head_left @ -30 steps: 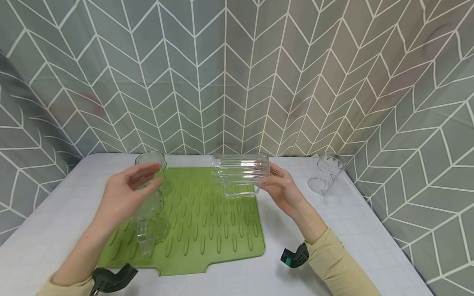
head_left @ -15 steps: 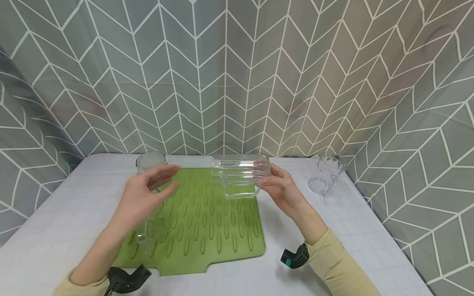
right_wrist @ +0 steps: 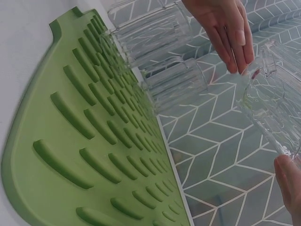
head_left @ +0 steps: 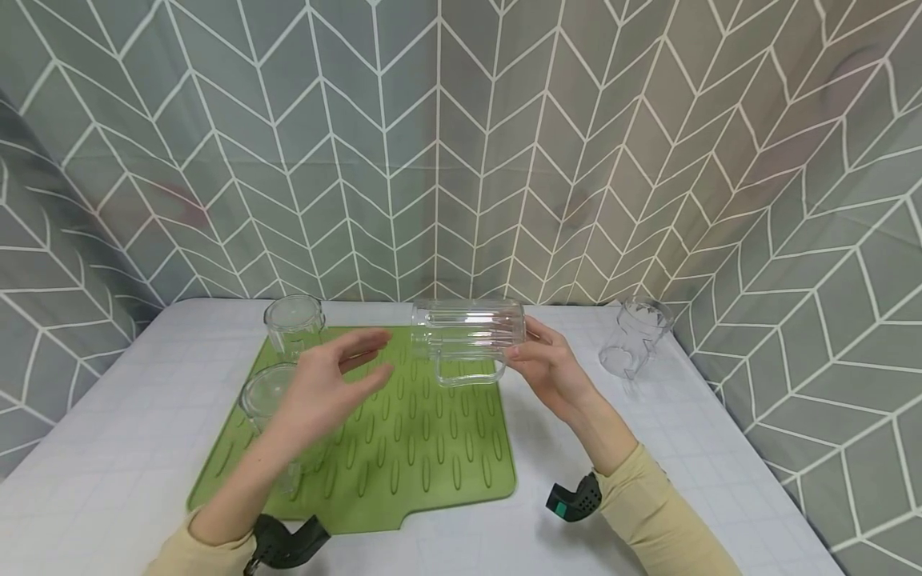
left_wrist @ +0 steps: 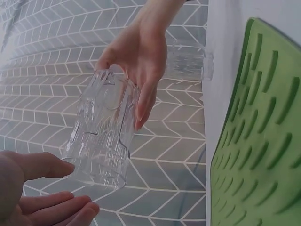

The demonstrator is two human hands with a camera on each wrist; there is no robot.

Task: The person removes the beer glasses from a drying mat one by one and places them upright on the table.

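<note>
l hand (head_left: 327, 386) moved rightward, spread, nr glass mug (head_left: 468, 322) r hand (head_left: 551, 366) pinches; best hold firm til both grip.

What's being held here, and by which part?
The right hand holds a clear mug by the end farther from the left hand, not by its handle; the left holds nothing.

Looks like clear glass or plastic on the mug (head_left: 470, 324), can't tell which, super glossy with ridged sides. Pretty matt, rubbery and bumpy on the mat (head_left: 425, 452). Seems like dull cloth for the curtain (head_left: 450, 160) and sleeve (head_left: 644, 500).
</note>
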